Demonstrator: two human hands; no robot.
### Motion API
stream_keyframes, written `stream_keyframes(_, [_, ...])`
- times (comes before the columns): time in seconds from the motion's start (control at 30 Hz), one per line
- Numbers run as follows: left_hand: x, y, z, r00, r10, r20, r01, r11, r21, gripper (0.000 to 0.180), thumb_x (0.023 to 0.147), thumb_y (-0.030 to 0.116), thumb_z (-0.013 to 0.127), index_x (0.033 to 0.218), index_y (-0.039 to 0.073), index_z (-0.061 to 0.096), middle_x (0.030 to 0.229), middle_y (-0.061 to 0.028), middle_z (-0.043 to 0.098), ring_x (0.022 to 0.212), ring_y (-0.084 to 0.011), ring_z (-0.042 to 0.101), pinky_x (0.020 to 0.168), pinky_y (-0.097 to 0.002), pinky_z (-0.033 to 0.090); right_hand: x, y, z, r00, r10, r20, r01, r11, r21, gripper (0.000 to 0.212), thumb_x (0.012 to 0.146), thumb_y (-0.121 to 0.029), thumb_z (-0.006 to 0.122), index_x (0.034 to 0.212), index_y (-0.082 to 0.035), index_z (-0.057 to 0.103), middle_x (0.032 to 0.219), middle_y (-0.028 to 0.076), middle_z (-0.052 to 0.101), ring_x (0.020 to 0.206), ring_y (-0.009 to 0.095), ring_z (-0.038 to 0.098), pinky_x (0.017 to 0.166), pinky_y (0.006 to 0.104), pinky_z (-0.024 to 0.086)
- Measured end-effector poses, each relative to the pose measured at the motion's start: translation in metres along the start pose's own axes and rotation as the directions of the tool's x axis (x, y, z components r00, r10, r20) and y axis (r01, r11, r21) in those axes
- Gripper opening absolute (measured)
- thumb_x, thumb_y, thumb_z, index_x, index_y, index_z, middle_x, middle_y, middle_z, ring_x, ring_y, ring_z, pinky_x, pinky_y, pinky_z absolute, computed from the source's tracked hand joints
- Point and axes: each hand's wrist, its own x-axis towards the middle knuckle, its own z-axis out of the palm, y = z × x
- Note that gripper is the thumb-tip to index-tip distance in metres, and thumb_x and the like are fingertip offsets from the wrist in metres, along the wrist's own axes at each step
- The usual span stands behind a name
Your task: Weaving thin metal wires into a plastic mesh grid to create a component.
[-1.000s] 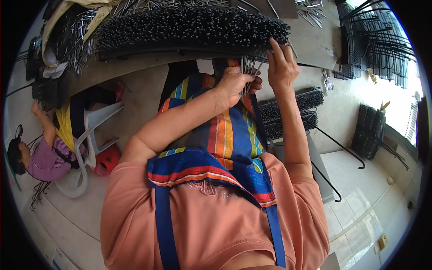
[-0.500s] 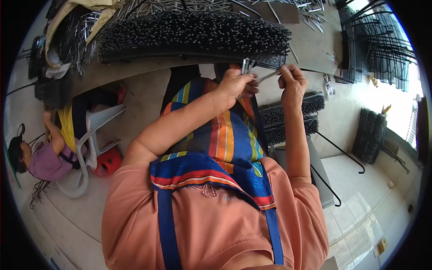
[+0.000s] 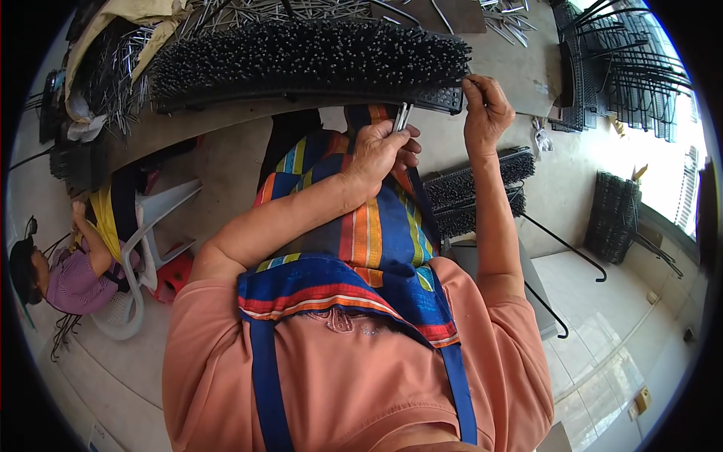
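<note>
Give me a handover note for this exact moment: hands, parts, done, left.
Left hand: closed around a small bundle of metal pins, held just below the table edge.
Right hand: fingertips pinched at the right end of the long black strip on the table.
Done: most of the strip already bristles with upright pins.
Left: the strip's flat right end looks unfilled; loose pins lie beyond on the table. More filled strips are stacked lower right.

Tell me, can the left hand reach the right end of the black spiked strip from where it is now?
Probably yes. The left hand, holding a few metal pins, is just below the strip, with nothing between them. The right hand already sits at that end, so it may crowd the spot.
</note>
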Motion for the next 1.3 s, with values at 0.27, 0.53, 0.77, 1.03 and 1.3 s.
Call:
stream_keyframes(0.27, [0.007,-0.011,-0.009,0.987,-0.162,0.002,0.162,0.987,-0.006,0.021,0.090,0.007,0.046,0.102,0.001,0.061,0.081,-0.0100,0.068,0.062,-0.0153,0.065,0.053,-0.0259,0.048,0.004,-0.007,0.000,0.992,-0.110,0.062,0.116,0.989,-0.092,0.006,0.081,0.000,0.069,0.086,0.002,0.066,0.072,0.006,0.059,0.063,0.009,0.053,0.058,0.0223,0.043])
stream_keyframes(0.53, [0.017,-0.004,-0.006,0.995,-0.053,0.080,0.051,0.998,0.028,0.019,0.091,0.005,0.048,0.108,0.002,0.057,0.087,-0.0128,0.068,0.072,-0.0194,0.067,0.061,-0.0279,0.052,0.003,-0.010,0.012,0.996,-0.021,0.084,0.038,0.978,-0.205,0.011,0.078,-0.001,0.071,0.089,-0.003,0.070,0.076,0.007,0.065,0.060,0.015,0.059,0.058,0.0255,0.046])
stream_keyframes(0.77, [0.018,-0.011,-0.014,0.983,-0.180,0.020,0.181,0.982,-0.050,0.017,0.091,0.006,0.051,0.104,0.002,0.061,0.088,-0.0118,0.069,0.074,-0.0194,0.067,0.063,-0.0280,0.052,0.006,-0.009,0.013,0.972,-0.111,0.208,0.185,0.906,-0.382,0.014,0.077,-0.003,0.072,0.091,-0.004,0.071,0.077,0.007,0.066,0.062,0.014,0.060,0.059,0.0254,0.047])
stream_keyframes(1.03, [0.013,-0.013,-0.014,0.986,-0.163,0.017,0.164,0.979,-0.124,0.016,0.088,0.002,0.052,0.101,0.001,0.061,0.084,-0.0123,0.069,0.069,-0.0183,0.067,0.056,-0.0268,0.052,-0.003,-0.003,0.011,0.994,-0.010,0.109,0.036,0.971,-0.238,0.011,0.078,-0.002,0.072,0.088,-0.003,0.070,0.074,0.007,0.064,0.063,0.013,0.059,0.060,0.0240,0.046])
stream_keyframes(1.3, [0.013,-0.007,-0.016,0.986,-0.146,0.086,0.153,0.985,-0.085,0.018,0.092,0.006,0.053,0.107,0.001,0.062,0.091,-0.0102,0.069,0.078,-0.0172,0.067,0.067,-0.0271,0.052,-0.004,0.006,0.008,0.999,0.004,0.039,0.005,0.973,-0.232,0.009,0.078,-0.002,0.073,0.086,-0.002,0.070,0.072,0.006,0.064,0.063,0.011,0.058,0.059,0.0239,0.046])
